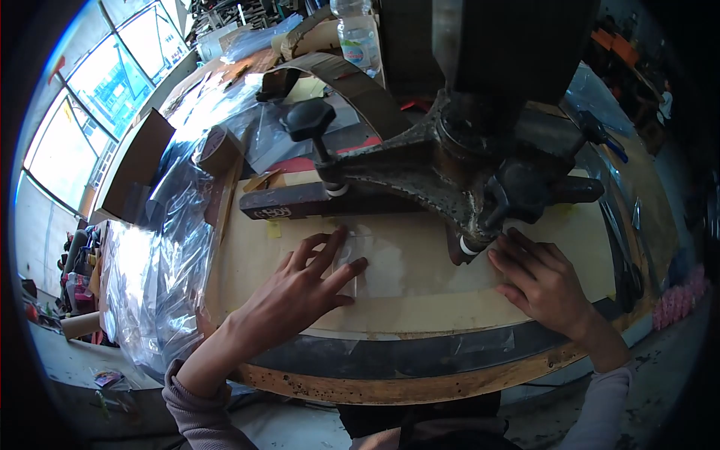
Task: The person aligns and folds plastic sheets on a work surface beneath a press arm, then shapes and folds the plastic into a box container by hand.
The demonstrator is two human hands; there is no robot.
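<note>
My left hand (311, 274) rests with its fingers spread on a small clear plastic sheet (362, 262), which lies on a pale board (420, 311). Over the board hangs a dark metal machine head (420, 161) with black knobs and white-tipped feet. My right hand (544, 277) lies on the right part of the board, fingers stretched out and close together, near one foot (471, 247) of the machine. A dark bar (300, 202) with white marking runs across behind my left fingers. Neither hand grips anything that I can see.
Crumpled clear plastic film (161, 277) and a roll of tape (214, 146) lie on the left. Behind stand a plastic bottle (356, 41) and a curved brown strip (345, 82). Scissors (630, 270) lie at the right. The wooden table edge (390, 386) curves in front of me.
</note>
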